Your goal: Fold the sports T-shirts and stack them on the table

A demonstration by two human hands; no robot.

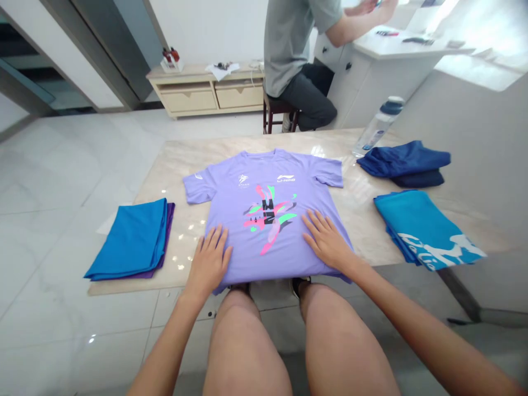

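Head view: left hand (pixel 208 263), right hand (pixel 325 240) open, flat on lilac T-shirt (pixel 235 220); folded cloths (pixel 127 242) (pixel 423 228) either side; bottle (pixel 378 125) beyond.

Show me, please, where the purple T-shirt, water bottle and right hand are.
Purple T-shirt (pixel 264 179): head view, on the chest.
Water bottle (pixel 377 127): head view, on its body.
Right hand (pixel 325 240): head view, on the back.

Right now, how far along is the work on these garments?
Looks done: the folded blue-and-purple stack on the left, and the folded teal printed stack and navy pile on the right. In hand: the lilac T-shirt, lying flat, with the left hand and right hand pressing its lower part. Left: that T-shirt is unfolded, its sleeves spread out.
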